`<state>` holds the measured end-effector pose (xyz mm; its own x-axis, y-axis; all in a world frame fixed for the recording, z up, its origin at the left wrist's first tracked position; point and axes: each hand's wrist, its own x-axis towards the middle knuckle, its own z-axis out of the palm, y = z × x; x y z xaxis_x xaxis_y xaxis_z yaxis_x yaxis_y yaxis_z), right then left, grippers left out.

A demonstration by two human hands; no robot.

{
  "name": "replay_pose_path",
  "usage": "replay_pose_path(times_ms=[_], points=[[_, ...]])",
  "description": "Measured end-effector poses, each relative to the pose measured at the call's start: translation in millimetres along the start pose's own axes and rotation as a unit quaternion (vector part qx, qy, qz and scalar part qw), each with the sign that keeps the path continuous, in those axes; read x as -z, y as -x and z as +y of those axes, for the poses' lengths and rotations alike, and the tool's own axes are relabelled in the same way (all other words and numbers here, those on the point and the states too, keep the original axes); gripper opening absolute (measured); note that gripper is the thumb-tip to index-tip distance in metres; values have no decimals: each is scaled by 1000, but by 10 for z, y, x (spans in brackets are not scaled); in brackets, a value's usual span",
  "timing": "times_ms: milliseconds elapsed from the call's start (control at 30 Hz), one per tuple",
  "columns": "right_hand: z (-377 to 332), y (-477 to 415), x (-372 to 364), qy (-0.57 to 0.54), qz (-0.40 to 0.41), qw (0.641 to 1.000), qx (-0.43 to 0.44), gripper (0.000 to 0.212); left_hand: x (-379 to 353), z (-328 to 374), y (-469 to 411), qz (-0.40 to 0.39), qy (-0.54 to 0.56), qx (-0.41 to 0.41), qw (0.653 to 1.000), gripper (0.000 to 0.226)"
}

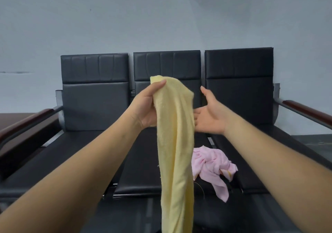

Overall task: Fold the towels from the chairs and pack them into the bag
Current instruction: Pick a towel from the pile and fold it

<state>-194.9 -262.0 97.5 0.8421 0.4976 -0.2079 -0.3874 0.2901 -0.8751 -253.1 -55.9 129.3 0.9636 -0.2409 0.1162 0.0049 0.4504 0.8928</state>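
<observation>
The yellow towel (175,143) is held up in front of a row of three black chairs (95,96) that is set against a grey wall (107,17). Its upper end is gripped by the left grip (146,105), with the thumb laid across the front of the cloth and the fingers curled behind it, so that a small fold stands above the thumb. From there the towel hangs straight down as a long, narrow, loosely gathered strip and is cut off by the lower edge of the view. The right grip (209,115) is held open just to the right of the towel, palm turned toward it and thumb raised; its straight fingers reach the cloth's right edge, but whether contact is made cannot be told. A pink towel (210,164) is seen crumpled on the seats below the right grip, near the gap between the middle and right chairs, with one corner draped over the front edge. Reddish-brown armrests (305,109) are fitted at both ends of the row.
</observation>
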Motion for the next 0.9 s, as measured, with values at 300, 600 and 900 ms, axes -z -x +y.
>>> replay_pose_path(times_ms=[300,600,900], points=[[113,27,-133,67,-12,989,129,46,219,-67,-74,129,-127,-7,983,32],[-113,102,-225,92,105,973,183,29,359,-399,80,-34,-263,10,964,30],[-82,250,-70,-8,-39,997,61,51,76,-286,14,94,-2,26,995,34]])
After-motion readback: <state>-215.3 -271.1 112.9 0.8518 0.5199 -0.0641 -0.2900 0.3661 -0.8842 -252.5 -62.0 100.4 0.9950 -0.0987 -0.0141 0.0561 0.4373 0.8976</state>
